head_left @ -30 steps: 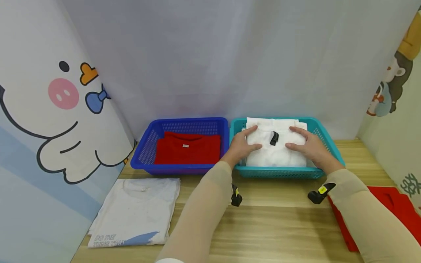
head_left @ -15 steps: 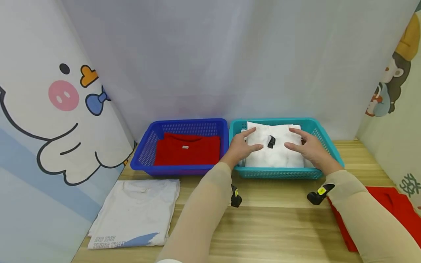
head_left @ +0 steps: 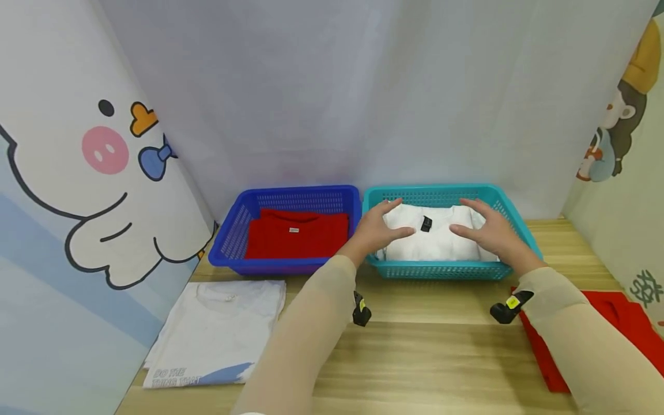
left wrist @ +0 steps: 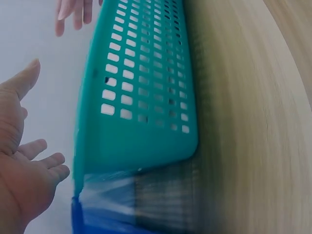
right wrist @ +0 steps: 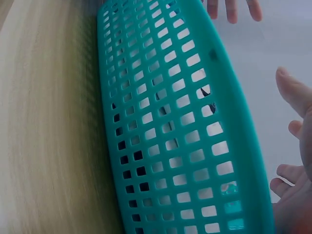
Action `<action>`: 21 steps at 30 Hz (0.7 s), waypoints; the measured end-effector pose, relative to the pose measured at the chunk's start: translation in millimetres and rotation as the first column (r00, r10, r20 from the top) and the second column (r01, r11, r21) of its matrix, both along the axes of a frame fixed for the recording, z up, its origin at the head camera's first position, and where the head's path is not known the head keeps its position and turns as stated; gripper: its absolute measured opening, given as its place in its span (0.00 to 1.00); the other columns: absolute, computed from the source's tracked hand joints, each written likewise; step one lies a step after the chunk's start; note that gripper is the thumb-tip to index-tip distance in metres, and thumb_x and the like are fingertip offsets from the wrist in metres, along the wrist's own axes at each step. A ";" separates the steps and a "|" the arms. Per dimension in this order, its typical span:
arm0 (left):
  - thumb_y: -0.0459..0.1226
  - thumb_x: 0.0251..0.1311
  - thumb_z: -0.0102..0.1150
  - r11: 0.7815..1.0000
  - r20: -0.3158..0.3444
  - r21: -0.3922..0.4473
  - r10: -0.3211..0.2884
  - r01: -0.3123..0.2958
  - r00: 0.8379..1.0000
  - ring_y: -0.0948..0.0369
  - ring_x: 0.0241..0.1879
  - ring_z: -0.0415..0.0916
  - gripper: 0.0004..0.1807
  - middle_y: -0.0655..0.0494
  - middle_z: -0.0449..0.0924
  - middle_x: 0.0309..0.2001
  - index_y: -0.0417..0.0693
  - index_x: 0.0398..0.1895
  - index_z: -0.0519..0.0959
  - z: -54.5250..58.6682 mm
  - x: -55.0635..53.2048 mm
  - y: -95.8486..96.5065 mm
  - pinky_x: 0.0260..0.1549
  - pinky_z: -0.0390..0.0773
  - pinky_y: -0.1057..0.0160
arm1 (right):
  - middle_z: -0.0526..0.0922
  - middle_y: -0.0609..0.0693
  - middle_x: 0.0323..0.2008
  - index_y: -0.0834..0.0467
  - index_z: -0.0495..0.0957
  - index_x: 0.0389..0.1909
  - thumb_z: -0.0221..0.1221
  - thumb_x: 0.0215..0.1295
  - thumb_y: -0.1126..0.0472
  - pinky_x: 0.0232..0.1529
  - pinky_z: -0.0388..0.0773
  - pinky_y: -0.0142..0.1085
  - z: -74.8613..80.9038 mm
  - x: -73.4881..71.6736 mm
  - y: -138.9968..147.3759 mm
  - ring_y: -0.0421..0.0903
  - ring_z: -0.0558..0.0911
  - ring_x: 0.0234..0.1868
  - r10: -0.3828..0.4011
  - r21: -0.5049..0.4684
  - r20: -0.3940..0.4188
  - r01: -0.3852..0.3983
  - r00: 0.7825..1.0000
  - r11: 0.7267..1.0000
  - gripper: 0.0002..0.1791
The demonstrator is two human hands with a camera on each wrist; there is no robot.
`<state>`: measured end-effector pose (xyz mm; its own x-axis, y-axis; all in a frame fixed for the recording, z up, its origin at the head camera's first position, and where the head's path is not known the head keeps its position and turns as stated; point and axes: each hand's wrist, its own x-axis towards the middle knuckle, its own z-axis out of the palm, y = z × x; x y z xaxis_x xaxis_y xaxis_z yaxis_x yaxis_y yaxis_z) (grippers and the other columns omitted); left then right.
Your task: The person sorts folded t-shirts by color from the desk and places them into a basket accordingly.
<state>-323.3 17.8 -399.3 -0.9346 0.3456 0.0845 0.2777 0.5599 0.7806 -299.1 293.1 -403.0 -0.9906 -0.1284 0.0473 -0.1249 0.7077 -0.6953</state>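
left hand (head_left: 377, 229) and right hand (head_left: 493, 230), fingers released and spread, hover just above the folded white garment (head_left: 433, 242) lying inside the teal basket (head_left: 441, 270), right of centre; a blue basket (head_left: 228, 245) stands beside it.

We are wearing snug beige sleeves (head_left: 311, 334) that are covering both forearms down to the wrists, leaving our hands bare. Small black cameras are hanging under each wrist: one at the left wrist (head_left: 360, 310), and one carrying a yellow sticker at the right (head_left: 510, 305).
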 end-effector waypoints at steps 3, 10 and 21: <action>0.57 0.53 0.65 0.997 -0.062 -0.070 -0.042 0.037 0.997 0.54 0.73 0.47 0.45 0.57 0.49 0.75 0.66 0.74 0.58 9.1 9.0 -13.2 0.63 0.62 0.44 | 0.41 0.63 0.75 0.53 0.50 0.76 0.61 0.60 0.37 0.60 0.49 0.72 5.2 7.8 0.3 0.68 0.43 0.72 0.026 0.056 -0.039 -0.024 0.999 0.998 0.50; 0.64 0.52 0.61 0.962 -0.201 -0.268 -0.119 0.062 0.972 0.51 0.74 0.43 0.48 0.54 0.47 0.76 0.68 0.75 0.52 21.0 34.3 -53.1 0.63 0.59 0.40 | 0.44 0.67 0.74 0.55 0.51 0.75 0.63 0.59 0.42 0.58 0.48 0.73 15.0 30.4 -1.4 0.69 0.43 0.72 0.085 0.117 -0.133 -0.070 0.987 0.991 0.49; 0.65 0.49 0.62 0.921 -0.326 -0.390 -0.152 0.013 0.933 0.48 0.74 0.43 0.51 0.53 0.49 0.75 0.63 0.75 0.55 22.7 98.0 -122.1 0.64 0.55 0.38 | 0.55 0.64 0.72 0.54 0.56 0.74 0.68 0.56 0.48 0.57 0.54 0.72 5.7 81.6 -24.0 0.67 0.53 0.70 0.151 0.112 -0.292 -0.123 0.944 0.986 0.48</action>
